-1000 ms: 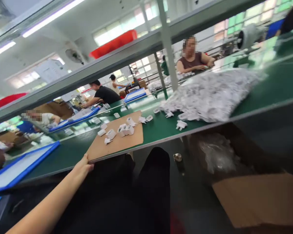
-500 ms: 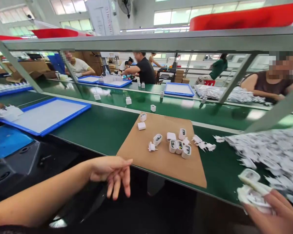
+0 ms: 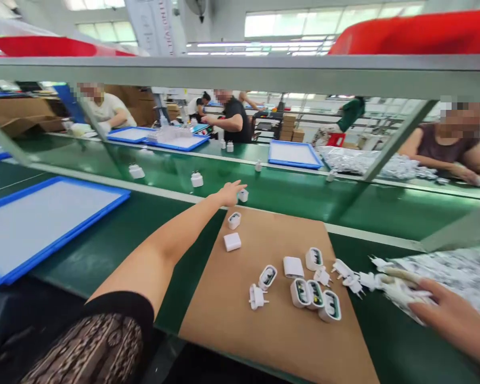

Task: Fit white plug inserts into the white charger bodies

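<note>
My left hand is stretched far out over the green belt, fingers apart, its tips right by a small white adapter on the moving lane. A brown board lies in front of me with several white adapter shells and plug pieces on it. My right hand rests at the lower right, fingers pinched on a white bagged piece at the edge of a pile of bagged parts.
A blue-rimmed tray lies on the left. More white adapters ride the far belt. Slanted grey frame posts cross the view under a shelf. Other people work across the line, one at the right.
My left hand has gone from hanging below the table edge to reaching far forward over the belt. My right hand has come up onto the table by the bagged pile. The view shifted forward.
</note>
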`<state>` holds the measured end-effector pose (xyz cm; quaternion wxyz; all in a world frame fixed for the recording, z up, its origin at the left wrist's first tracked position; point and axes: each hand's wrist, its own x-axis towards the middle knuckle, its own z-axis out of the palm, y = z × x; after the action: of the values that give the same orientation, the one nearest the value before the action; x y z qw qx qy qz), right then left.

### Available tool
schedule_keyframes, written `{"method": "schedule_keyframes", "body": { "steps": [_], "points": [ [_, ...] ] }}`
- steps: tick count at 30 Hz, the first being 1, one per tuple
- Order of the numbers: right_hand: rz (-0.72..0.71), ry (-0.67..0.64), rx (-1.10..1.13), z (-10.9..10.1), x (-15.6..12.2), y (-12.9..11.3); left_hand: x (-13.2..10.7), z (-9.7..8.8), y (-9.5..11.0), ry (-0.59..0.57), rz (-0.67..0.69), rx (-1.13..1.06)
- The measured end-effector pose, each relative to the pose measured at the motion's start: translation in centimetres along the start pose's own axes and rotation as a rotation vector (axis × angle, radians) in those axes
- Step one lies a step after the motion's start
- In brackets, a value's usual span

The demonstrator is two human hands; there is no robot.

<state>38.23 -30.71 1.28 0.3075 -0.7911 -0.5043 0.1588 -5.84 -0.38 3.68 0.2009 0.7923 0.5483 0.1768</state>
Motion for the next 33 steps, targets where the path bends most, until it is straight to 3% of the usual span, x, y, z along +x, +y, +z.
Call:
{"method": "schedule_keyframes", "body": {
  "steps": [2, 4, 8, 11, 13, 17, 22, 24, 29, 31, 33],
  "points": [
    [0.169, -0.143, 0.466, 0.7, 0.1, -3.7, 1.2, 0.4, -0.4, -0.033, 0.022, 0.052],
    [0.297, -0.225, 0.770, 1.7, 1.0, -6.6, 2.1, 0.4, -1.0, -0.040, 0.015, 0.106],
    [0.389, -0.232, 1.099, 3.8, 3.4, -8.9, 2.3, -0.5, -0.5, 0.012, -0.022, 0.181],
    [0.413, -0.295, 1.234, 5.5, 4.5, -9.4, -0.3, 0.0, 2.2, 0.091, 0.017, 0.154],
    [0.412, -0.345, 1.287, 6.7, 5.0, -9.9, -3.0, 1.6, 4.6, 0.112, 0.081, 0.048],
    [0.384, -0.363, 1.317, 8.8, 5.8, -11.4, -8.3, 6.2, 8.1, -0.004, 0.180, -0.159],
    [0.305, -0.301, 1.271, 10.7, 5.8, -12.9, -10.4, 10.3, 8.4, -0.030, 0.270, -0.203],
    [0.250, -0.301, 1.221, 11.2, 5.3, -13.5, -10.2, 11.0, 7.9, -0.012, 0.306, -0.212],
    [0.136, -0.338, 1.098, 12.4, 3.0, -14.7, -10.5, 10.7, 7.4, 0.223, 0.483, -0.331],
    [0.120, -0.360, 1.067, 12.7, 2.2, -15.1, -10.9, 10.2, 7.8, 0.188, 0.632, -0.437],
    [0.121, -0.382, 1.040, 12.8, 1.7, -15.2, -11.3, 9.8, 8.4, 0.106, 0.696, -0.538]
  ]
}}
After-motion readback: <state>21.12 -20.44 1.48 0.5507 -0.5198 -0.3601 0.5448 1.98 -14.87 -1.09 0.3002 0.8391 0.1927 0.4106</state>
